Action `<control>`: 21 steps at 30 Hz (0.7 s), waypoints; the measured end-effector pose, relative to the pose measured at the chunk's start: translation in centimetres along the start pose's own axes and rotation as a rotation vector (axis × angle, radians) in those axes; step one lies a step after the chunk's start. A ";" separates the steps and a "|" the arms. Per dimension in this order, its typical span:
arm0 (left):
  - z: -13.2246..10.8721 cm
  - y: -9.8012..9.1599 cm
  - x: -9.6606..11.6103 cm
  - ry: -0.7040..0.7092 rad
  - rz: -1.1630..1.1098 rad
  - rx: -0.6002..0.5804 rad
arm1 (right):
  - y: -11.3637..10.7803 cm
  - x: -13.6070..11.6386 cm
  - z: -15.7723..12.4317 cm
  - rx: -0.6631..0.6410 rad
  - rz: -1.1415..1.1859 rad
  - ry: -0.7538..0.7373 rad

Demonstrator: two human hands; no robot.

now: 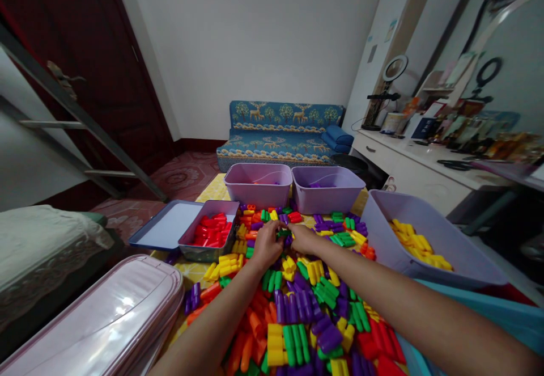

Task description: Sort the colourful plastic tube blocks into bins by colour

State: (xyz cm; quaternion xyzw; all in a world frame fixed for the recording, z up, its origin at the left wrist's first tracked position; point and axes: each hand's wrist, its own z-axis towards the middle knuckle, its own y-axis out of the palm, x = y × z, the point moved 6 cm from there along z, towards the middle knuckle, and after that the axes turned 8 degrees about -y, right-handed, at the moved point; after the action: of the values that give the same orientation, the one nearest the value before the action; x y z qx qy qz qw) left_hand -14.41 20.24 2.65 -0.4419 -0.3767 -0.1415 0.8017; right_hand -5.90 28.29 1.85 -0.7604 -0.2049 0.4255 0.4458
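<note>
Left hand and right hand close together over blocks, fingers curled; green block between, equally near both. From here, cannot tell its long axis or whether grip pinches it.

- Straight ahead at the far side, a plain pale grey-white wall with a dark red skirting board
- Against it, a blue patterned fabric sofa with deer and trees
- Far left, a dark reddish-brown panelled door behind a grey ladder
- Below, a reddish patterned floor
- Near left, a white lace-edged cover
- Right, a white drawered dressing table
- Light dim
</note>
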 end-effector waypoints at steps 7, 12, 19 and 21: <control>0.3 -0.3 -0.9 -0.012 -0.151 0.082 | -0.1 0.7 -0.6 0.007 0.265 0.090; 0.3 -0.7 -1.2 -0.029 -0.109 0.085 | -6.0 1.3 -2.7 0.228 0.332 -0.023; 0.4 -0.2 -1.1 -0.038 -0.074 0.023 | -19.0 11.5 -11.0 0.856 0.236 0.037; 0.4 0.0 -1.0 -0.035 -0.073 0.011 | -20.9 15.3 -13.7 0.954 0.070 0.143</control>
State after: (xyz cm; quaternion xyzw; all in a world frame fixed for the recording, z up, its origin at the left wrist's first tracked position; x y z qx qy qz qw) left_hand -15.27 20.47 2.01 -0.4256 -0.4073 -0.1610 0.7919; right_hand 15.34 42.77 15.83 -0.5051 0.0698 0.4332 0.7432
